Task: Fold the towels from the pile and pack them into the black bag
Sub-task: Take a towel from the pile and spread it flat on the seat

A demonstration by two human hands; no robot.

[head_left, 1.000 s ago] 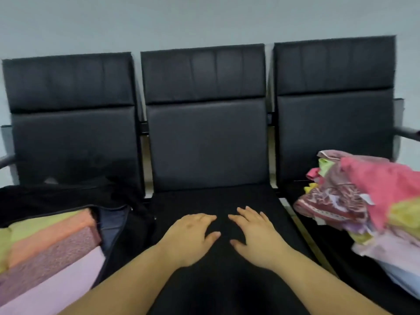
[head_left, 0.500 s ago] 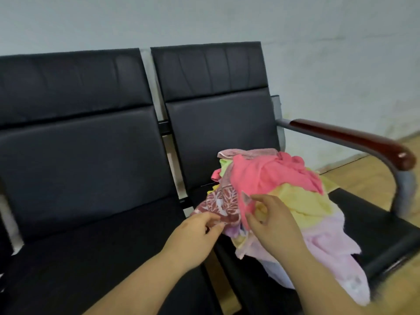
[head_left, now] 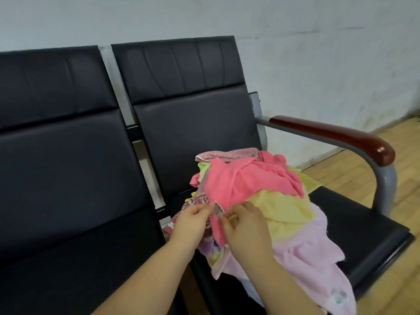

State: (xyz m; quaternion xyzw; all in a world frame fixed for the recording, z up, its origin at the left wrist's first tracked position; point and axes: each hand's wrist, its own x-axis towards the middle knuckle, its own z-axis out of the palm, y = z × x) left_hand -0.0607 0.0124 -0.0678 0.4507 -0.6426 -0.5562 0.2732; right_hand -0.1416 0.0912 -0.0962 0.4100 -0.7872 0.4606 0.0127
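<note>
Both hands, left hand (head_left: 193,220) and right hand (head_left: 246,227), pinch the pink towel (head_left: 238,185) atop the pile (head_left: 293,226) beside the armrest (head_left: 336,137); soft, light, floppy, so grip its corner edge

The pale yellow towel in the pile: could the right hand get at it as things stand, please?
Probably yes: the pale yellow towel lies exposed right beside the right hand, though that hand is pinching the pink towel.
</note>
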